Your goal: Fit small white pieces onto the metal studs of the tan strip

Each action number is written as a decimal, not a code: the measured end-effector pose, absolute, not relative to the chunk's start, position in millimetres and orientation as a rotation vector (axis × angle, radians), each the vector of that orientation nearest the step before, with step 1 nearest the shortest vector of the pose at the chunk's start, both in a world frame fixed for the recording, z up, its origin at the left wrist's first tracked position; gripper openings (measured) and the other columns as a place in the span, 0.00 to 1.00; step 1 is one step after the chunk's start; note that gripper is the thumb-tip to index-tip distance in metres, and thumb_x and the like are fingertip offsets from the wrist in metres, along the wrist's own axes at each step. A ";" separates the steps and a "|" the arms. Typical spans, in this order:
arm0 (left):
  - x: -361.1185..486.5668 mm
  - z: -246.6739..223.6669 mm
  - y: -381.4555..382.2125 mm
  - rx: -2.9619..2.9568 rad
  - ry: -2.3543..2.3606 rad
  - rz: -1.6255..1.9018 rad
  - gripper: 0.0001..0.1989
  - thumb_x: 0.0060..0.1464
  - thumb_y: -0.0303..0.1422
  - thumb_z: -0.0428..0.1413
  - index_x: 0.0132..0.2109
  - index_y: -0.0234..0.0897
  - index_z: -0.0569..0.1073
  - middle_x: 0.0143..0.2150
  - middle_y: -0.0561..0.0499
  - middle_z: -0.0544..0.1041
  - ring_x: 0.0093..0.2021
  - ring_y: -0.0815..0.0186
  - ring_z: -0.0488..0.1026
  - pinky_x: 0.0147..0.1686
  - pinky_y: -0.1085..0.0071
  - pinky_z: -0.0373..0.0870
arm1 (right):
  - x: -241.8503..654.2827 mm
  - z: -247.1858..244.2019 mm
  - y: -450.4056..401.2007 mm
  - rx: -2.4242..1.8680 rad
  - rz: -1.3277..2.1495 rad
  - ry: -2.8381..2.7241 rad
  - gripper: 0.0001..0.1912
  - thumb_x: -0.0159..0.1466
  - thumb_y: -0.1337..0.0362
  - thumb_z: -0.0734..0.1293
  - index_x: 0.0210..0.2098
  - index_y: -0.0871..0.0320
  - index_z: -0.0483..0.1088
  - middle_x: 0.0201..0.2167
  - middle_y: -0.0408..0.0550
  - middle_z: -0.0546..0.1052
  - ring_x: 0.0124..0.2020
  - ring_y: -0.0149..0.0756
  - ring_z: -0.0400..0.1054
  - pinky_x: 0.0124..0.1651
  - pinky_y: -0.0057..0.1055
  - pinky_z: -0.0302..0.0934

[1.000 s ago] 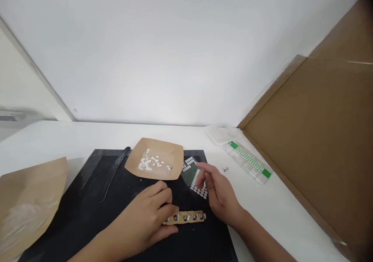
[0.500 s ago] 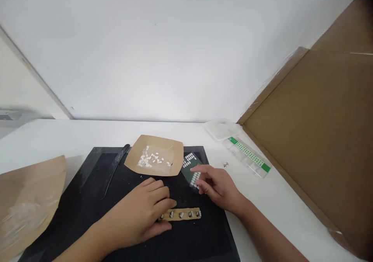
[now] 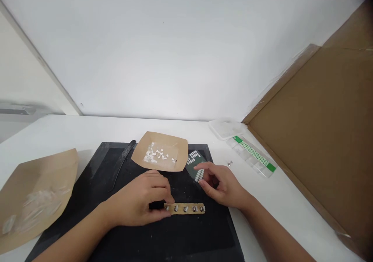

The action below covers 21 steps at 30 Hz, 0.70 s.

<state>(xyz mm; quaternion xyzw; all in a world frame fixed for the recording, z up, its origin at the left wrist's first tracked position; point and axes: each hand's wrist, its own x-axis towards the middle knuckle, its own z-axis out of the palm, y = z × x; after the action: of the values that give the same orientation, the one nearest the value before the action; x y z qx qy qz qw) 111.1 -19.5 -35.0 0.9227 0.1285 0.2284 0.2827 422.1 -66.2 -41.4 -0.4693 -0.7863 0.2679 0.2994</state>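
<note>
A tan strip (image 3: 189,209) with several small metal pieces and whitish bits on it lies on the black mat (image 3: 175,238). My left hand (image 3: 145,200) pinches the strip's left end between thumb and fingers. Over the right part of the mat is my right hand (image 3: 221,182), its thumb and index finger apart and nothing visible between them. Beside and partly under its fingertips lies a dark green sheet (image 3: 191,170) with rows of white oval stickers. A brown paper tray (image 3: 140,157) behind my left hand holds loose white ovals.
A black spatula-like tool (image 3: 124,156) lies left of the tray. At far left, a larger brown tray (image 3: 52,157) holds clear strips. To the right are small metal pieces (image 3: 230,163), a clear compartment case (image 3: 253,157), a translucent lid (image 3: 223,129) and a cardboard wall (image 3: 326,130).
The view has shifted, so the mat and trays appear slightly right and higher. My right thumb and index finger remain apart near the sheet; my left hand still grips the strip.
</note>
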 end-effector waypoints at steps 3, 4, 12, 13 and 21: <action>110.1 -35.0 -17.4 2.482 0.334 0.619 0.02 0.63 0.30 0.65 0.42 0.41 0.80 0.36 0.52 0.82 0.37 0.65 0.78 0.41 0.64 0.69 | 422.0 -41.1 -66.6 -1.244 0.724 -2.097 0.17 0.71 0.62 0.67 0.59 0.51 0.69 0.25 0.36 0.72 0.23 0.30 0.64 0.26 0.25 0.59; 109.9 -35.1 -17.0 2.485 0.333 0.624 0.01 0.64 0.30 0.65 0.42 0.41 0.80 0.35 0.52 0.82 0.36 0.65 0.78 0.41 0.64 0.69 | 421.9 -40.9 -66.8 -1.245 0.725 -2.102 0.17 0.71 0.62 0.67 0.59 0.51 0.69 0.25 0.36 0.72 0.23 0.30 0.64 0.26 0.25 0.59; 110.2 -37.5 -18.1 2.490 0.307 0.613 0.06 0.68 0.30 0.62 0.39 0.40 0.78 0.34 0.54 0.82 0.34 0.67 0.79 0.42 0.65 0.68 | 420.6 -39.1 -67.3 -1.269 0.725 -2.147 0.17 0.71 0.62 0.68 0.58 0.51 0.69 0.25 0.36 0.72 0.22 0.30 0.64 0.27 0.26 0.58; 110.3 -37.7 -18.1 2.493 0.303 0.610 0.07 0.69 0.31 0.62 0.38 0.39 0.77 0.34 0.54 0.83 0.34 0.67 0.79 0.41 0.65 0.67 | 420.5 -39.1 -67.2 -1.267 0.731 -2.159 0.17 0.70 0.62 0.68 0.58 0.51 0.69 0.25 0.35 0.73 0.22 0.30 0.64 0.27 0.26 0.59; 110.5 -37.7 -18.8 2.554 0.324 0.600 0.10 0.70 0.32 0.61 0.36 0.39 0.77 0.34 0.54 0.82 0.32 0.68 0.77 0.38 0.65 0.66 | 416.5 -34.3 -69.6 -1.072 0.650 -2.204 0.20 0.67 0.60 0.69 0.58 0.51 0.70 0.30 0.40 0.75 0.29 0.34 0.70 0.34 0.31 0.63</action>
<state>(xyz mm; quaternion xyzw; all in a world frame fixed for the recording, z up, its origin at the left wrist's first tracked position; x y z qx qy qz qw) 110.5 -18.8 -37.7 0.9364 0.1187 0.2201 0.2463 416.5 -69.6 -34.3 -0.4037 -0.8296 0.2446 0.2984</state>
